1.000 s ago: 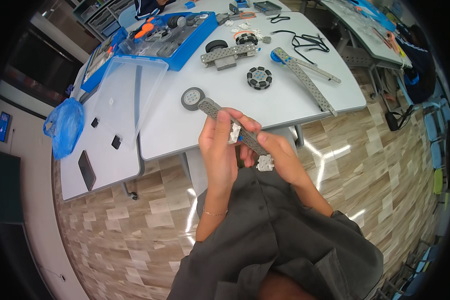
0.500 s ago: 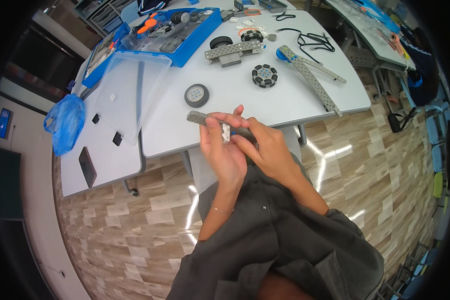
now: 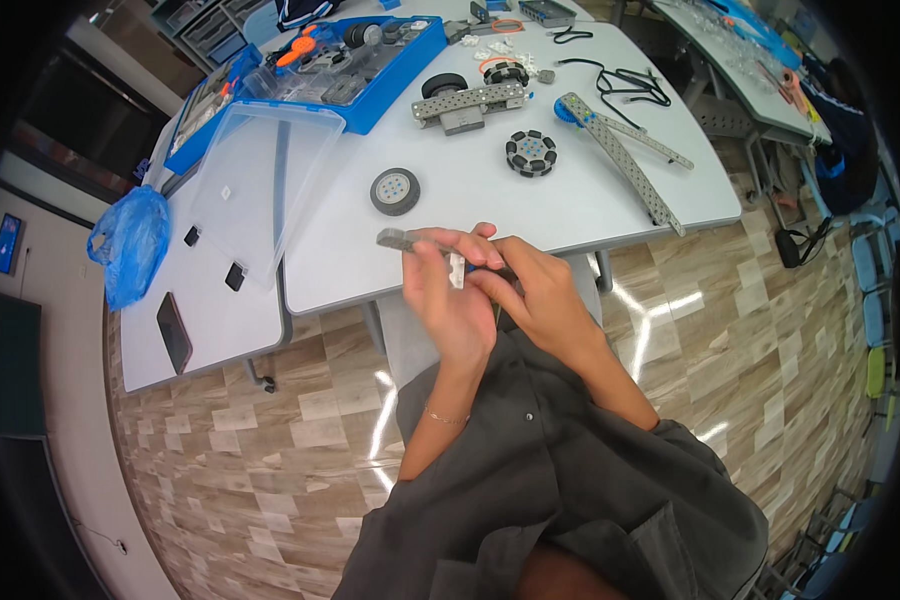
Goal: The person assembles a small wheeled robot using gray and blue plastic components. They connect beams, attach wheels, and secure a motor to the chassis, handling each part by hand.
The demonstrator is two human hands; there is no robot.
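Both hands are together just off the table's front edge, around a grey perforated plastic beam. My left hand has its fingers wrapped about the beam, whose far left end sticks out past them. A small white connector piece shows between the hands, against the beam. My right hand pinches the right part of the beam, with thumb and fingers pressed in close to a bit of blue. Most of the beam is hidden by the fingers. Beyond the hands, a grey-hubbed wheel lies on the table.
An omni wheel, a beam assembly with wheels and a long beam arm with a blue gear lie on the white table. Black cables, a blue parts box, a clear lid and a phone surround them.
The beam has turned in my hands, so its protruding left end now shows its edge more than its holed face. My fingers have shifted slightly around it.
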